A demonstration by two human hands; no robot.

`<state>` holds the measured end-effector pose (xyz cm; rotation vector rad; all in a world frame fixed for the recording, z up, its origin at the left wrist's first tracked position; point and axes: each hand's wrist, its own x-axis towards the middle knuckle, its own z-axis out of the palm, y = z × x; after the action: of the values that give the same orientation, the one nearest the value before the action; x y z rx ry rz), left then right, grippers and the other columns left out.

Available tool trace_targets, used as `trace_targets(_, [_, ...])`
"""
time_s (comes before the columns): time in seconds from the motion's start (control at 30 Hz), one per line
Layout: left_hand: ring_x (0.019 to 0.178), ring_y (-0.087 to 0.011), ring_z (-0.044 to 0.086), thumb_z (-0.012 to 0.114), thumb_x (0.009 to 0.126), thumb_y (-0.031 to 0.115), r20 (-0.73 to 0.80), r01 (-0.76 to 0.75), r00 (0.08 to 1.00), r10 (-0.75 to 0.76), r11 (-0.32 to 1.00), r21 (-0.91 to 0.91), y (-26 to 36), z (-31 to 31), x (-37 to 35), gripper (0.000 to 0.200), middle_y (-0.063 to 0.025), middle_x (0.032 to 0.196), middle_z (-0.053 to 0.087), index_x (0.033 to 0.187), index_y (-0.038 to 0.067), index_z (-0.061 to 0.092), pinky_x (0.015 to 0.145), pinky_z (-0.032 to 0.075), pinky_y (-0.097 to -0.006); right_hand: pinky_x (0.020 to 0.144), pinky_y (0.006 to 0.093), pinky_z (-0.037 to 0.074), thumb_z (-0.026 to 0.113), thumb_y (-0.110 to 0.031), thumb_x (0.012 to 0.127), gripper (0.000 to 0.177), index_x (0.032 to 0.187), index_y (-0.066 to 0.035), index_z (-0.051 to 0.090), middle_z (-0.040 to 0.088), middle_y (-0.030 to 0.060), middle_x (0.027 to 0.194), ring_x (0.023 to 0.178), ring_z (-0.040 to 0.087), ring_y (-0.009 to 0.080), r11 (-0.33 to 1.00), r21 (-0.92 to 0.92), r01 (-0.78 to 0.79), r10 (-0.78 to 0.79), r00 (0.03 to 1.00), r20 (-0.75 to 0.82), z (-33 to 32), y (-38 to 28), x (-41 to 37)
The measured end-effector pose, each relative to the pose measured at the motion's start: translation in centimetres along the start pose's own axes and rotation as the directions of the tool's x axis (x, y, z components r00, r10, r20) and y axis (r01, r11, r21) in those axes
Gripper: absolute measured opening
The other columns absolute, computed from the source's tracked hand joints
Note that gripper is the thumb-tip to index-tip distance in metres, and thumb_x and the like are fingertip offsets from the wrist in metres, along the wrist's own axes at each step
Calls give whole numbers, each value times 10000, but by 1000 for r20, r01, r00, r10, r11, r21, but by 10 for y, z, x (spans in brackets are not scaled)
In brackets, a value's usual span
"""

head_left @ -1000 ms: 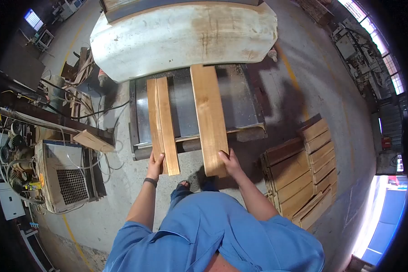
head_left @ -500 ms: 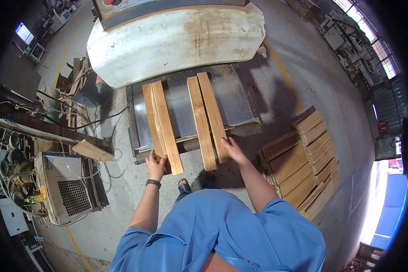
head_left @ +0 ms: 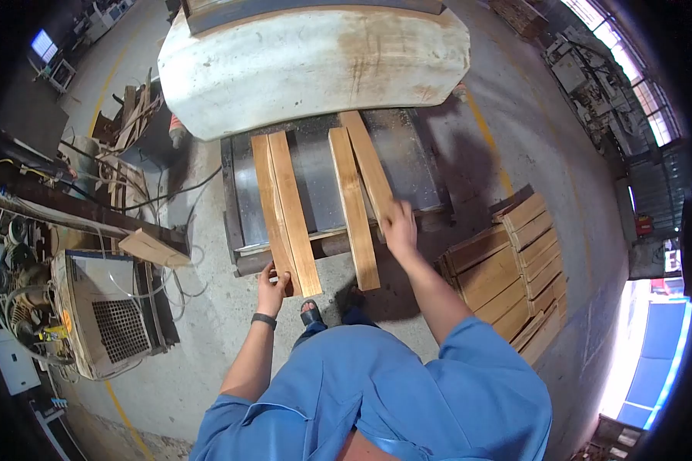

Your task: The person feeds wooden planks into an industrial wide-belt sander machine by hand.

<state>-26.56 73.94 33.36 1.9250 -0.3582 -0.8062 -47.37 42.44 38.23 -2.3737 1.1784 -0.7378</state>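
Two pairs of long wooden boards lie lengthwise on the metal machine table (head_left: 315, 165), their near ends jutting over its front edge. At the near end of the far-left board (head_left: 267, 196), my left hand (head_left: 269, 292) is closed around its side. The board beside it (head_left: 294, 215) lies almost against it. My right hand (head_left: 400, 229), slightly blurred, curls over the near end of the far-right board (head_left: 369, 161), whose far end reaches the edge of the white hood (head_left: 307, 69). A gap narrowing toward the far end separates that board from its neighbour (head_left: 354, 207).
Stacked boards (head_left: 488, 284) stand on the floor at my right. To the left are a boxy unit with a grille (head_left: 123, 330), hoses, a loose board (head_left: 155, 248) and a bin of wood scraps (head_left: 142, 146). A dark cable (head_left: 181, 196) runs to the table's left side.
The far-right board has slid forward to the hood, its near end angling right. My right hand has moved forward with it. My left hand stays at the left board's near end.
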Motion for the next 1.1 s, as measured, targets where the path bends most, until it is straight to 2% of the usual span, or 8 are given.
trace_targets(0.23, [1021,-243,631,715,904,311,58,77,996,-75,997,-31,25,-5,-8,639,-178,1222,598,1402,-4,469,846,532,-352,1014,410,431,724,-171,876,502,1292,12,512,506,182,1277,1216,513,311,869,403,-286,352,931,-99,3,-31,-17])
trace_targets(0.3, [1025,-240,628,708,909,325,85,90,993,-84,994,-63,27,-4,-6,636,-175,1214,604,1401,0,472,846,529,-350,1006,368,430,735,-218,878,570,1327,30,485,516,170,1304,1223,506,246,760,454,-465,497,866,55,41,10,-86])
trace_targets(0.37, [1022,-236,626,701,914,338,111,56,993,-51,997,-45,15,-8,-3,634,-171,1201,610,1401,2,472,841,525,-344,976,343,443,777,-279,836,602,1283,38,527,589,150,1237,1164,548,224,154,598,-787,485,587,648,29,6,-121])
trace_targets(0.47, [1016,-231,626,695,919,358,136,84,988,-72,993,-84,23,-9,-7,635,-169,1179,617,1395,0,474,830,522,-335,937,334,469,804,-315,792,600,1227,30,578,656,130,1157,1080,603,221,118,579,-807,360,578,732,17,0,-133])
trace_targets(0.57, [998,-225,626,699,918,373,163,71,985,-61,996,-60,18,-12,-3,651,-167,1159,616,1391,-10,468,813,522,-330,866,335,507,784,-224,808,535,1259,-24,575,664,92,1108,993,645,205,678,426,-599,480,800,360,10,0,-122])
trace_targets(0.63, [988,-219,625,699,917,378,167,71,984,-63,997,-43,13,-13,0,661,-164,1144,616,1388,-19,462,805,523,-329,906,385,509,797,-212,753,583,1251,-22,559,637,178,1143,1039,630,346,892,258,-372,387,922,-9,-14,-45,-108])
trace_targets(0.8, [961,-209,623,710,912,370,204,88,976,-73,994,-68,20,-16,-1,678,-162,1129,614,1389,-36,450,778,528,-326,1046,464,413,794,-152,725,738,1376,-75,457,400,142,1444,1272,451,364,989,-145,20,11,977,212,-23,-73,-110])
trace_targets(1.1, [825,-178,631,732,903,315,178,33,984,-11,992,-122,8,-15,4,618,-137,1033,627,1356,-20,477,653,523,-295,1090,425,412,768,-114,756,726,1407,-91,447,364,141,1473,1344,405,351,986,-10,166,-146,893,426,-18,-86,-137])
